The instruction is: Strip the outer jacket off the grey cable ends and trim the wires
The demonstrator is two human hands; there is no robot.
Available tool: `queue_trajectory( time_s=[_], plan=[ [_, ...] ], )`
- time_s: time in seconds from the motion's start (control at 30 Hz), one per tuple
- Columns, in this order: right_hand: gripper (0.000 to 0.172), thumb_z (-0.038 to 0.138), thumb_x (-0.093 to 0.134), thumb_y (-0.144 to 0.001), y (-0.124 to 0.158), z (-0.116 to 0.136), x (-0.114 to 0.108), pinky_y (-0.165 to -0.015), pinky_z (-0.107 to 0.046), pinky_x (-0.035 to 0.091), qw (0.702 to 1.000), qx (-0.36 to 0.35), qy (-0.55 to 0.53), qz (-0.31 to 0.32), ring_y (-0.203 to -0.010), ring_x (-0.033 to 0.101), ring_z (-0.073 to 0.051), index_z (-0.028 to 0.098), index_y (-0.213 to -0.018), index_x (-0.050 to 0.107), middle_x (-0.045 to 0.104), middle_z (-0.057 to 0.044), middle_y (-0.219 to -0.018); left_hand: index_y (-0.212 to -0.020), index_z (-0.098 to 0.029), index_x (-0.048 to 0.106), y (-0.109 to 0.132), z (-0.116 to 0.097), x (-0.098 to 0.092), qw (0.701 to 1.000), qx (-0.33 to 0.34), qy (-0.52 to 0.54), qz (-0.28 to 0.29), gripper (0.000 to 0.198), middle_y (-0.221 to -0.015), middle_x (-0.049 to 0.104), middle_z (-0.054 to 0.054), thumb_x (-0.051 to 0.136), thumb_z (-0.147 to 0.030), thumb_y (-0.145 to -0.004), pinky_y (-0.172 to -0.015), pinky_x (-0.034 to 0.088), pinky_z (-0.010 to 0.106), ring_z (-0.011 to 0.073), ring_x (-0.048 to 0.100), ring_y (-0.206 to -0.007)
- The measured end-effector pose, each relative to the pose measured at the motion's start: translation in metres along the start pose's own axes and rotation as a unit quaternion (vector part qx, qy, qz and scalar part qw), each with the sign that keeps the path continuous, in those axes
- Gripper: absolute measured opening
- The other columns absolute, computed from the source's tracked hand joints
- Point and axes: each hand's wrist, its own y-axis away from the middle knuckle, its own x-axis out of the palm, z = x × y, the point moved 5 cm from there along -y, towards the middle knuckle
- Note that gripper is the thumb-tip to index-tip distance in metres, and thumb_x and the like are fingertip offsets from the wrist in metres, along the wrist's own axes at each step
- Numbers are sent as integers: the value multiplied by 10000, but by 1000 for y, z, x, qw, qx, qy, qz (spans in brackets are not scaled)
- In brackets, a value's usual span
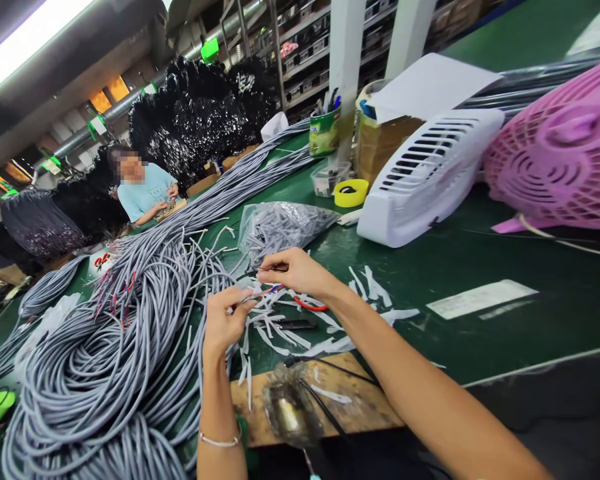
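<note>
My left hand (pixel 225 317) is closed in a pinch on the end of a grey cable. Thin orange and blue wires (pixel 271 291) stick out from that end towards the right. Just above them, my right hand (pixel 300 272) is closed, thumb and forefinger together; something dark and thin shows by its fingertips, too small to name. Below the right hand lies a red curved piece (pixel 310 305), partly hidden, among white strips (pixel 275 333). Left of my hands spreads a large coil of grey cables (pixel 130 353), some with red and blue wire ends.
A clear bag of grey cut pieces (pixel 287 227) lies beyond my hands. Yellow tape (pixel 351 193), a white fan (pixel 425 177) and a pink fan (pixel 565 147) stand to the right. A wooden board (pixel 340 400) bears a soot-stained metal device (pixel 291 407). Another person (pixel 147 190) sits across.
</note>
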Motion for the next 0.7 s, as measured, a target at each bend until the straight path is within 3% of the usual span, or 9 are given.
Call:
queue_trajectory(
  time_s=[0.1,0.17,0.23,0.37,0.53,0.7],
  plan=[
    [274,409,577,-597,-2,-4,11,-498,-236,318,995,39,-70,63,-492,399,-99,143,-540,548,475,16,-494,-772,-128,692,1,11,-7,984,-75,102,-127,193,-601,590,14,578,-281,-743,-521,371,216,104,482,-528],
    [290,417,561,-616,0,1,24,-495,-234,303,992,30,-72,98,-488,378,-95,143,-527,533,449,20,-482,-782,-112,681,2,19,-10,957,-116,163,-211,267,-542,546,-11,594,-358,-727,-452,329,196,77,421,-457],
    [273,388,534,-648,4,11,36,-486,-229,286,990,-8,-63,122,-486,350,-91,148,-520,516,417,28,-477,-749,-104,672,1,24,-12,933,-132,217,-255,329,-476,476,-43,616,-424,-699,-404,269,183,53,343,-406],
    [235,288,510,-689,14,29,44,-494,-219,287,989,-108,-43,88,-490,330,-86,162,-497,457,388,35,-487,-699,-102,677,-1,29,-13,915,-147,262,-271,358,-446,463,-54,695,-446,-604,-406,251,180,39,324,-401],
    [218,176,495,-725,22,36,45,-501,-203,303,976,-207,9,66,-484,383,-82,154,-509,482,452,24,-498,-659,-103,674,-2,33,-6,898,-165,313,-262,397,-466,462,-50,738,-473,-530,-421,257,185,41,343,-425],
    [228,149,484,-739,27,42,59,-487,-200,313,968,-240,35,64,-474,413,-85,144,-515,525,496,11,-493,-645,-105,632,-5,45,-6,870,-183,371,-270,444,-429,351,-80,723,-525,-535,-377,174,182,23,255,-378]
  ],
)
